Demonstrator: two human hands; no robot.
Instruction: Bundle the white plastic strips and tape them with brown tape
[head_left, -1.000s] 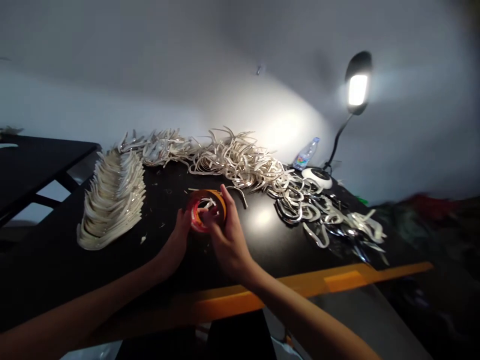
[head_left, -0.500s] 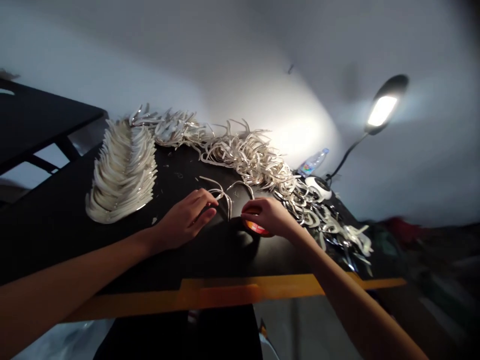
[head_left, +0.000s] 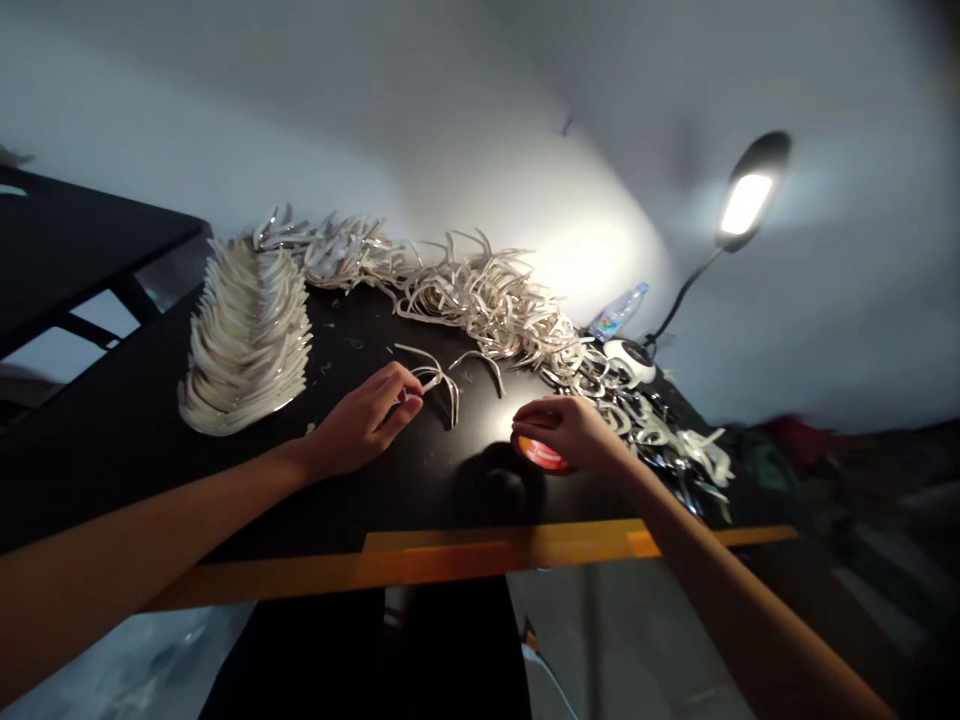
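Observation:
My left hand [head_left: 364, 422] sits on the black tabletop [head_left: 187, 490], its fingertips pinching the end of a thin curved cream strip [head_left: 439, 385]. A second curved strip [head_left: 480, 362] lies just beyond it. My right hand [head_left: 562, 430] is cupped over an orange-and-red roll of tape [head_left: 540, 456], hiding most of the roll. To the left of my left hand stands a neat overlapping stack of curved cream strips [head_left: 247, 345]. A tangled heap of similar strips [head_left: 472, 300] runs along the back, and shiny silver-backed pieces [head_left: 645, 420] lie just past my right hand.
The tabletop's near edge carries an orange strip [head_left: 450, 555]. Behind the heap are a plastic bottle [head_left: 619, 312], a round white device [head_left: 630, 360] and a lit desk lamp [head_left: 745, 205]. A second dark table [head_left: 82, 240] stands at far left.
Since a second ago my hands have parted. The tape roll has gone right under my right hand, and my left hand now holds a strip. The view has tilted slightly.

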